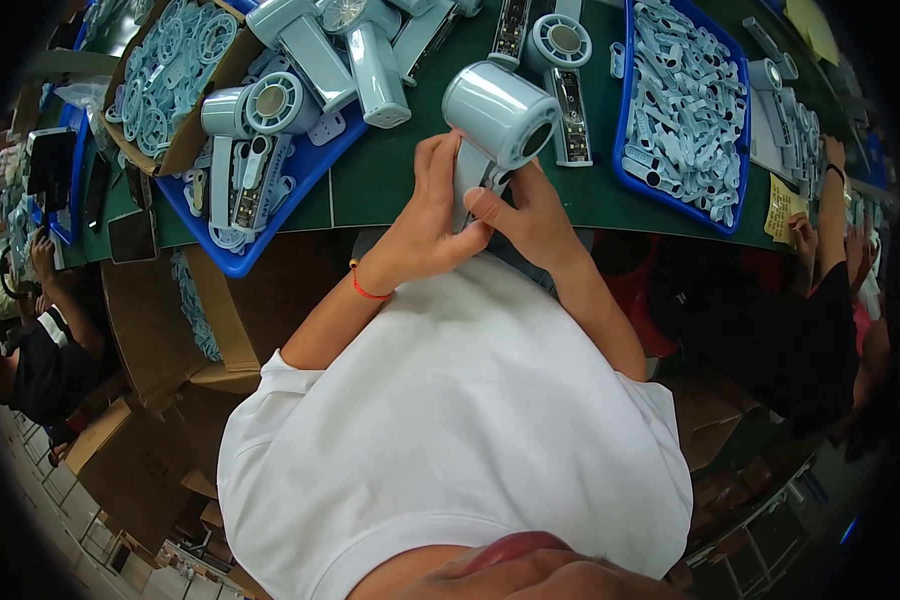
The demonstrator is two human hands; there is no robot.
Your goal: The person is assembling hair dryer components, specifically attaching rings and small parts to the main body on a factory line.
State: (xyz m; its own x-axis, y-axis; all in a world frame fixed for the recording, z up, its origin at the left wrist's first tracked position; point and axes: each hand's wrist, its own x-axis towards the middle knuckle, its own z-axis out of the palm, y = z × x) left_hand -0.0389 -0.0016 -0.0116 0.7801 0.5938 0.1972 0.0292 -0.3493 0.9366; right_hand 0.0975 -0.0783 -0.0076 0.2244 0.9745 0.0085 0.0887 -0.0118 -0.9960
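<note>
A glossy light-blue handheld fan (492,108) is held up in front of my chest, its barrel-shaped head above its handle. My left hand (425,215) is closed round the left side of the handle. My right hand (538,222) grips the other side, its thumb pressed against the handle's face near a small dark part. My fingers hide much of the handle. Just beyond my right hand lies another fan handle (573,118) with its circuit board exposed, below a round fan head (560,42).
On the green table (370,185), a blue tray (232,262) at left holds fan parts beside a cardboard box (182,155) of rings. Several fan bodies (378,85) lie behind. A blue tray (727,215) of small parts stands right. Co-workers sit on both sides.
</note>
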